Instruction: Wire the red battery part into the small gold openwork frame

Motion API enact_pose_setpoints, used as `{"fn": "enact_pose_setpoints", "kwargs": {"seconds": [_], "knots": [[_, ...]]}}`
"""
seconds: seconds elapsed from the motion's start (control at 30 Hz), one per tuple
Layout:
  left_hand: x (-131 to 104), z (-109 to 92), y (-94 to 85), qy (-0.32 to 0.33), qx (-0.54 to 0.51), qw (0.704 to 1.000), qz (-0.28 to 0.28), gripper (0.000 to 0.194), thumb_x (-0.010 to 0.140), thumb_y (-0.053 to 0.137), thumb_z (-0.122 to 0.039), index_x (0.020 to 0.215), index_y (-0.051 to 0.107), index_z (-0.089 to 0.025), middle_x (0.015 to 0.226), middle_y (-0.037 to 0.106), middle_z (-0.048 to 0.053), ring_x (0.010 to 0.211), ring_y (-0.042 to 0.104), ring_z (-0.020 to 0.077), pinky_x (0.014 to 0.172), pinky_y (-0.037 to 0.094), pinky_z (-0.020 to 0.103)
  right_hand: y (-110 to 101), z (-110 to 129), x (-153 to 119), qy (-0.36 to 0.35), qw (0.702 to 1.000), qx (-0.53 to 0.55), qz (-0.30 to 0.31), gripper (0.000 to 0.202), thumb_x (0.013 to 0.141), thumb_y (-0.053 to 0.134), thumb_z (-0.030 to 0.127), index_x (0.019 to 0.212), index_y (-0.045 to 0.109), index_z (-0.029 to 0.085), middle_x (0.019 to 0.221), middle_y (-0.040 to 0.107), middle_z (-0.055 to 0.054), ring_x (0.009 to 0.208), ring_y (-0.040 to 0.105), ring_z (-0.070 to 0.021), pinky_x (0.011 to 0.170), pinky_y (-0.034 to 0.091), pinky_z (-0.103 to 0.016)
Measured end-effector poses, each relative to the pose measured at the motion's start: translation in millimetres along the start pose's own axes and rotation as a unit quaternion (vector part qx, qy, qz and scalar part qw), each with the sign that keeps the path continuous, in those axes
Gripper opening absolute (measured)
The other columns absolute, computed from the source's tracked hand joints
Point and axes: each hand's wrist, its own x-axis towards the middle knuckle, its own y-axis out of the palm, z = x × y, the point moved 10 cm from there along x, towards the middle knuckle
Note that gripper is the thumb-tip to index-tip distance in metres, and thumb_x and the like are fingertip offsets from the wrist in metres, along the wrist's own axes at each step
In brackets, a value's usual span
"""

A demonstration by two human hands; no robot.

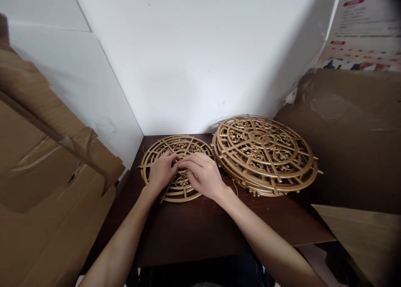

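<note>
A round gold openwork frame, with rings, spokes and scroll ornaments, lies flat on the dark brown table. Over its centre my left hand and my right hand meet, fingertips close together. Both hands are closed in a pinch. Whatever sits between the fingers is too small to make out. A stack of similar gold openwork frames rises just to the right, its top one tilted. Thin yellow and red wires cross the middle of that top frame.
Behind the table stands a white wall. Cardboard hems in the left side, and a large brown cardboard panel stands at the right beneath a printed sheet. A yellow wire sticks out near the stack's lower left edge.
</note>
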Motion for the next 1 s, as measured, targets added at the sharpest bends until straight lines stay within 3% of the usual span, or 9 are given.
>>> {"fn": "enact_pose_setpoints", "kwargs": {"seconds": [0.13,0.2,0.27,0.4,0.6,0.73,0.9,1.0], "knots": [[-0.2,0.9,0.4,0.003,-0.018,1.0,0.0,0.02,0.088,0.051,-0.033,0.086,0.069,-0.024,0.089,0.062,0.001,0.077,0.06,0.0174,0.06,0.033,0.027,-87.2,4.4,-10.2,0.139,0.978,-0.106,-0.112,0.021,0.091,0.051,0.019,0.107,0.065,0.021,0.108,0.069,-0.006,0.11,0.058,-0.0222,0.1,0.043,-0.043],[-0.1,1.1,0.4,0.003,-0.018,1.0,-0.001,0.02,0.088,0.051,-0.033,0.085,0.068,-0.024,0.09,0.062,0.001,0.077,0.059,0.0172,0.06,0.033,0.026,-122.4,-4.1,-30.9,0.208,0.949,-0.207,-0.115,0.023,0.09,0.056,0.029,0.109,0.066,0.02,0.115,0.067,-0.008,0.113,0.056,-0.0266,0.101,0.041,-0.049],[0.0,1.2,1.0,0.003,-0.019,1.0,-0.001,0.021,0.089,0.05,-0.032,0.086,0.068,-0.023,0.09,0.062,0.002,0.077,0.059,0.0172,0.06,0.033,0.027,-139.5,-17.0,-52.2,0.242,0.927,-0.279,-0.069,0.029,0.089,0.059,0.04,0.107,0.067,0.019,0.124,0.062,-0.011,0.118,0.052,-0.0314,0.101,0.039,-0.053],[0.1,2.5,2.7,-0.001,-0.024,1.0,0.004,0.02,0.088,0.05,-0.031,0.088,0.069,-0.023,0.092,0.063,0.002,0.075,0.059,0.0168,0.06,0.034,0.027,-141.2,-36.4,-78.7,0.238,0.922,-0.304,0.018,0.034,0.088,0.057,0.049,0.1,0.07,0.02,0.12,0.063,-0.01,0.109,0.056,-0.0293,0.095,0.043,-0.048],[-0.9,-1.4,1.7,0.019,-0.018,1.0,0.004,0.023,0.09,0.048,-0.032,0.091,0.07,-0.024,0.095,0.063,0.003,0.08,0.061,0.0177,0.062,0.037,0.027,-149.1,-40.1,-73.3,0.256,0.904,-0.342,0.036,0.042,0.09,0.048,0.057,0.082,0.069,0.022,0.094,0.064,-0.008,0.087,0.056,-0.0253,0.079,0.044,-0.042],[-3.1,-12.9,4.0,0.069,0.005,0.998,0.011,0.027,0.093,0.045,-0.033,0.097,0.069,-0.023,0.1,0.063,0.003,0.085,0.061,0.018,0.064,0.04,0.027,-145.6,-44.7,-77.7,0.261,0.895,-0.355,0.071,0.049,0.088,0.046,0.063,0.097,0.069,0.021,0.089,0.063,-0.008,0.085,0.056,-0.0258,0.077,0.043,-0.041],[-6.7,-27.0,8.9,0.114,0.015,0.993,0.024,0.028,0.094,0.043,-0.028,0.11,0.066,-0.025,0.108,0.064,0.003,0.094,0.061,0.0188,0.069,0.044,0.027,-149.0,-42.7,-79.1,0.285,0.887,-0.358,0.063,0.055,0.09,0.035,0.068,0.081,0.064,0.022,0.081,0.065,-0.007,0.082,0.057,-0.0265,0.077,0.041,-0.043],[-7.5,-29.5,8.9,0.107,0.005,0.994,0.032,0.031,0.092,0.045,-0.026,0.12,0.06,-0.022,0.108,0.064,0.005,0.094,0.061,0.0193,0.072,0.045,0.028,-160.4,-34.3,-64.6,0.279,0.894,-0.35,0.018,0.054,0.09,0.034,0.068,0.084,0.061,0.022,0.082,0.066,-0.008,0.08,0.058,-0.0262,0.081,0.04,-0.046]]}}
